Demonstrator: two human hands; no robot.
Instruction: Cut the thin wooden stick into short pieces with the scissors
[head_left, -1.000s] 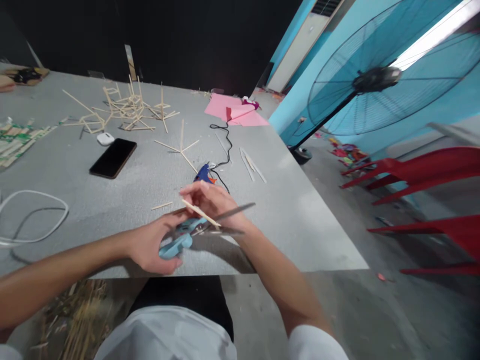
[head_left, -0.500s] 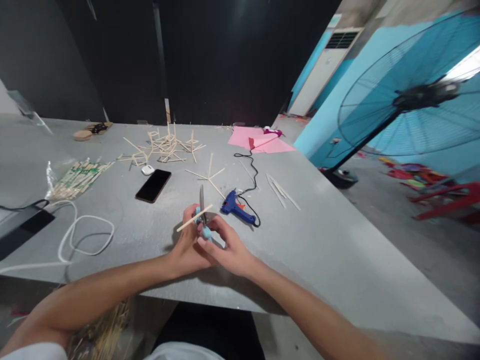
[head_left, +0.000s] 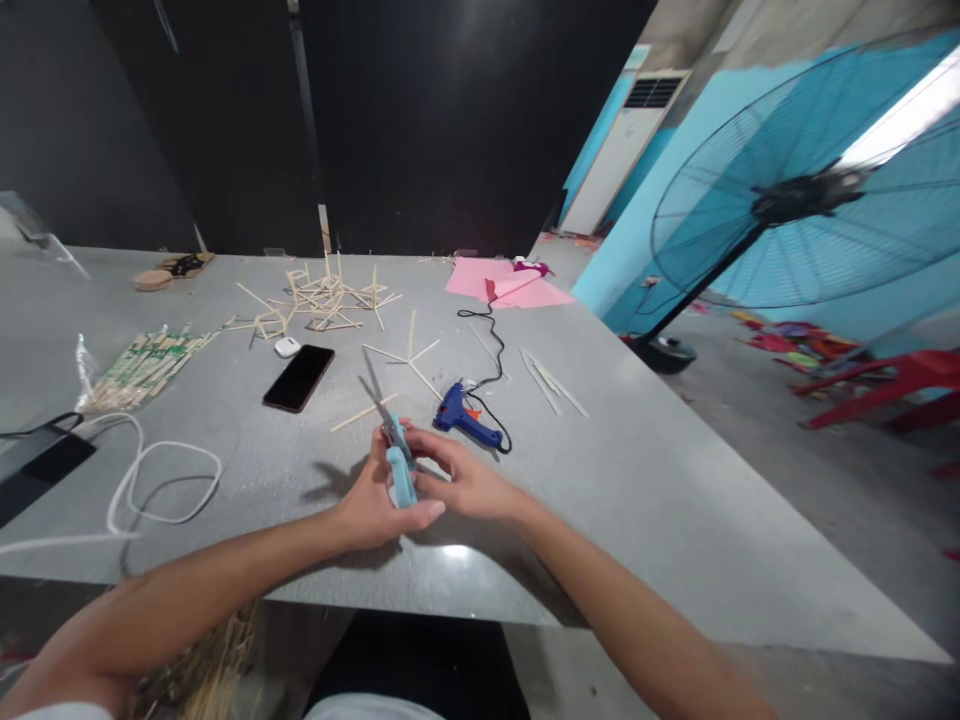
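Scissors with light blue handles (head_left: 401, 476) are between my two hands, their blades slightly apart and pointing away from me to the upper left. My left hand (head_left: 367, 502) grips the handles from the left, with its thumb stretched out below them. On the other side, the curled fingers of my right hand (head_left: 472, 480) are at the handles too, partly hidden behind them. A thin wooden stick (head_left: 364, 413) appears to lie on the table beyond my left hand, close to the blades and out of both hands. A blue glue gun (head_left: 469, 416) rests to the right.
Joined stick frames (head_left: 326, 300) stand at the back of the grey table (head_left: 637, 500), with a star-shaped stick piece (head_left: 410, 358) nearer. A phone (head_left: 298, 378), a white earbud case (head_left: 286, 347), bundled sticks (head_left: 154, 366) and a white cable (head_left: 214, 470) are left; glue sticks (head_left: 553, 382) lie right.
The wooden stick has left my left hand and is now by the blades on the table. The scissors have turned from upright to leaning left, and my left thumb has stretched out.
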